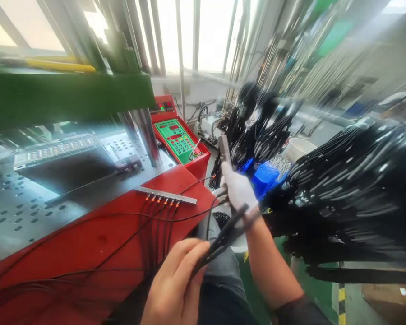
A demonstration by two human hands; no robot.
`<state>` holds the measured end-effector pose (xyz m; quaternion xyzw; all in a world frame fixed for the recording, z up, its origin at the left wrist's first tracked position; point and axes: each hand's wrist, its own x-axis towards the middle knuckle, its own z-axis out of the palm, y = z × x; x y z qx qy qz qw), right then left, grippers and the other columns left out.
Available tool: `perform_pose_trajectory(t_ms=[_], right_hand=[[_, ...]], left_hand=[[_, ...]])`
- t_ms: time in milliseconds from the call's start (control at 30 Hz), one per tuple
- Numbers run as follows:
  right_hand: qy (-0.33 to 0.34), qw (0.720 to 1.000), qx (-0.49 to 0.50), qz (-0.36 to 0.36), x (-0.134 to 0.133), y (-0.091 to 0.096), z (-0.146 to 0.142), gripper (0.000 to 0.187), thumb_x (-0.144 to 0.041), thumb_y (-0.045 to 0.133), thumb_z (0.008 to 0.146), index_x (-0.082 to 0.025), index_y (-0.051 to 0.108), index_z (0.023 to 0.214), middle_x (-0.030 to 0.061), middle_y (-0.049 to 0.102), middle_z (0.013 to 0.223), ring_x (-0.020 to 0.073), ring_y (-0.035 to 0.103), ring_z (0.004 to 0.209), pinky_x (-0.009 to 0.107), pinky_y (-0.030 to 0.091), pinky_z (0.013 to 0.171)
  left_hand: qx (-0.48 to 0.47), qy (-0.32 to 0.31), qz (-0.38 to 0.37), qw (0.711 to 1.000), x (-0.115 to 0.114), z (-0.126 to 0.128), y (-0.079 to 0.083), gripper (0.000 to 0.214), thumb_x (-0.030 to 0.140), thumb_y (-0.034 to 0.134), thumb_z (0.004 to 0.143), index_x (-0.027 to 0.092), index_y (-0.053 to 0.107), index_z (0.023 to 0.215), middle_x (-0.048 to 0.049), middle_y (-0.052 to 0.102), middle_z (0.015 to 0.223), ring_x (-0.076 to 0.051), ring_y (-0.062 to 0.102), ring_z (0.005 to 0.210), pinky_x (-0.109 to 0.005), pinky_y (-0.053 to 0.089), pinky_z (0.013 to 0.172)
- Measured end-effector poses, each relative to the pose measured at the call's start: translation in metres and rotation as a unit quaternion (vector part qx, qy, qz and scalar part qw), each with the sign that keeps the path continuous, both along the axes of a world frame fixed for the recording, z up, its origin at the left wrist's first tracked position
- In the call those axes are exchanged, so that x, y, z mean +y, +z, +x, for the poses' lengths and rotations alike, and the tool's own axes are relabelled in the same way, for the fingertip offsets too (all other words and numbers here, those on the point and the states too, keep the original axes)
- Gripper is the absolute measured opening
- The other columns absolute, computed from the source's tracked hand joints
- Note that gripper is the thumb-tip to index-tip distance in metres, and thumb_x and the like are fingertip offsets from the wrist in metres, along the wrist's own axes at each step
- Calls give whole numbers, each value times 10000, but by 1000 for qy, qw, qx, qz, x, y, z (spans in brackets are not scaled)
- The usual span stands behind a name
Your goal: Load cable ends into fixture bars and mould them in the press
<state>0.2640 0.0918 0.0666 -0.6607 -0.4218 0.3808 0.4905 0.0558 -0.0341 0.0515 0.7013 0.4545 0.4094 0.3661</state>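
Bare and low in the middle, my left hand is closed round a bundle of black cables. My right hand, in a white glove, grips a short grey metal bar that sticks up past the fingers. Cable ends pass beside the glove, and I cannot tell whether its fingers hold them too. To the left, a similar metal strip lies on the red machine table, with several thin black cables with orange ends attached along its edge.
A press with a green beam and a perforated metal plate stands left. Behind the table is a red control box with a green panel. Thick bunches of black cables hang right, near a blue bin.
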Motion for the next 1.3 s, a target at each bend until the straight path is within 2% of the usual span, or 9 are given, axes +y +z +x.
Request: perform_pose_trajectory(t_ms=[67, 167, 267, 367, 600, 767, 967, 1133, 1300], right_hand=[[32, 998, 55, -22, -5, 1, -13, 580, -747, 463, 757, -174, 537, 706, -12, 511, 568, 102, 505, 414, 188, 380, 313], [56, 992, 105, -36, -10, 3, -18, 545, -722, 481, 772, -179, 530, 756, -35, 480, 563, 84, 466, 386, 177, 365, 297], [81, 987, 129, -46, -14, 4, -16, 502, -677, 467, 813, -180, 534, 793, -50, 462, 553, 67, 428, 363, 166, 342, 298], [110, 981, 144, -64, -19, 6, -15, 470, -639, 440, 851, -181, 549, 844, -48, 495, 575, 64, 424, 344, 172, 336, 299], [117, 972, 136, -150, -29, 16, -11, 329, -456, 512, 889, -147, 603, 825, -27, 559, 536, 73, 456, 340, 169, 356, 313], [125, 968, 159, -151, -28, 10, -4, 325, -437, 539, 877, -130, 640, 841, -12, 595, 541, 77, 499, 379, 164, 381, 360], [166, 968, 134, -132, -32, -4, 1, 296, -407, 532, 885, -154, 682, 852, -15, 612, 570, 74, 513, 409, 165, 398, 399], [172, 968, 97, -157, -37, -8, 0, 357, -464, 515, 884, -160, 659, 765, 6, 640, 604, 69, 474, 352, 171, 340, 334], [164, 951, 191, -180, -34, -18, 0, 354, -493, 544, 858, -163, 652, 790, 2, 617, 557, 99, 487, 364, 195, 356, 328]], left_hand=[[62, -12, 138, 988, 7, 10, -2, 372, 104, 481, 889, 216, 568, 1233, -84, 555, 1281, -212, 540, 1157, -321, 446, 996], [108, 3, 193, 975, 7, 10, -4, 421, 59, 474, 886, 188, 504, 1285, -91, 557, 1277, -199, 532, 1178, -310, 425, 1029], [103, -21, 166, 981, 4, 8, -2, 357, 104, 502, 888, 199, 527, 1231, -67, 618, 1189, -177, 604, 1078, -249, 481, 962], [120, -65, 121, 983, 4, 12, -2, 239, 159, 480, 906, 206, 566, 1124, -76, 576, 1279, -195, 597, 1112, -265, 495, 960], [209, 39, 139, 967, 10, 1, -25, 224, 188, 455, 924, 178, 549, 1127, -117, 480, 1366, -241, 513, 1211, -391, 431, 1039], [176, 42, 188, 965, 9, 0, -23, 268, 100, 491, 890, 166, 567, 1138, -112, 490, 1361, -244, 512, 1207, -390, 399, 1060], [177, -106, 253, 945, 13, 7, -22, 412, -20, 454, 845, 116, 501, 1232, -152, 487, 1373, -292, 439, 1274, -435, 437, 1011], [267, -48, 274, 923, 12, 12, -26, 402, 27, 476, 858, 133, 525, 1242, -117, 566, 1303, -273, 492, 1167, -420, 425, 978], [299, -62, 221, 926, 14, 14, -24, 472, 74, 486, 880, 130, 449, 1347, -123, 591, 1184, -251, 516, 1053, -396, 435, 936]])
